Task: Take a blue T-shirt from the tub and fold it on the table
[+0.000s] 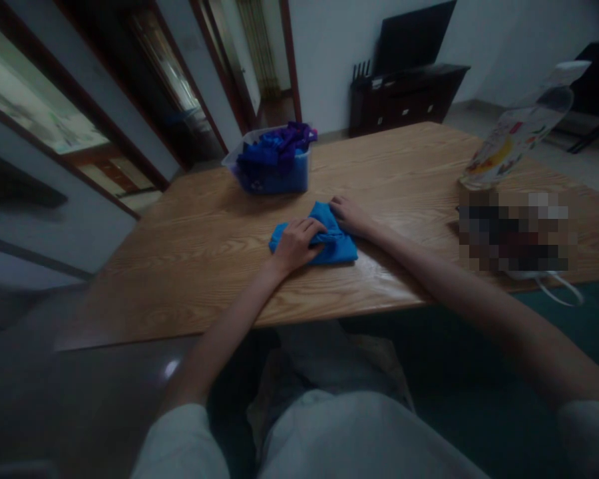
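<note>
A bright blue cloth (pixel 342 249) lies bunched and partly folded on the wooden table (pixel 190 266), with one corner raised in a peak at its far side. My left hand (pixel 298 243) is closed over the cloth's left and middle part, fingers curled on a fold and thumb on the near side. At the far right edge, my right hand (pixel 348 214) grips the cloth beside the raised corner; its fingertips are partly hidden.
Beyond the cloth stands a clear plastic bin (pixel 274 183) heaped with blue and purple fabric. A large clear bottle (pixel 516 136) with a white cap stands at the right, behind a blurred-out item (pixel 514 233) with a white cord. The table's near edge is close to my body.
</note>
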Motion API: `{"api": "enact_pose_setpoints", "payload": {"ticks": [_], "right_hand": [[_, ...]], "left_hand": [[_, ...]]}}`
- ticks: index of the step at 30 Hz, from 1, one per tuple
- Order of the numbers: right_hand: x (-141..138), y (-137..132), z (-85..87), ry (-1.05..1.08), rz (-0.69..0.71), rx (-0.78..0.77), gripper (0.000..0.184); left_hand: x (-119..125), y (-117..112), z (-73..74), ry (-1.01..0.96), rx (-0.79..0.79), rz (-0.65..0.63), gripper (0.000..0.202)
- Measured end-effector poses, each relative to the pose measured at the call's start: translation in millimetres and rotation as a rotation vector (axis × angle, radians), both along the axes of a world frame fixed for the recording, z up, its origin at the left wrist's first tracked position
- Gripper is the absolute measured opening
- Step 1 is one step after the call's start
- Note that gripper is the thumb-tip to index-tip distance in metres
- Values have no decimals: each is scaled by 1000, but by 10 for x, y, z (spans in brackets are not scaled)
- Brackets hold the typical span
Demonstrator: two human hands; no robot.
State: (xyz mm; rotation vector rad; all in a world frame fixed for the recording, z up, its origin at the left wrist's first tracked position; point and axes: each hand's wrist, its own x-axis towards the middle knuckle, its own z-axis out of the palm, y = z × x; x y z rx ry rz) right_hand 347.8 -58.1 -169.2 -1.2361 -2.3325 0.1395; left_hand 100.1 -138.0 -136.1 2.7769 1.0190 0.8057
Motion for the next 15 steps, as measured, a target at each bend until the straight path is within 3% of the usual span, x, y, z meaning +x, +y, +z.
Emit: {"api": "enact_pose_setpoints", "payload": {"ticks": [5, 9, 12, 15], "right_hand": [[-12, -3, -5, -20, -7, 15, 20], [-17, 0, -4, -44, -12, 19, 21], [-29, 1, 7, -48, -20, 19, 25], [-49, -9, 26, -37, -28, 30, 39]], "left_hand": [[-36, 70, -19, -200, -101, 291, 23], [-169, 265, -42, -337, -186, 518, 30], [-366, 485, -108, -361, -262, 611, 43], [-554, 666, -190, -328, -357, 602, 52]]}}
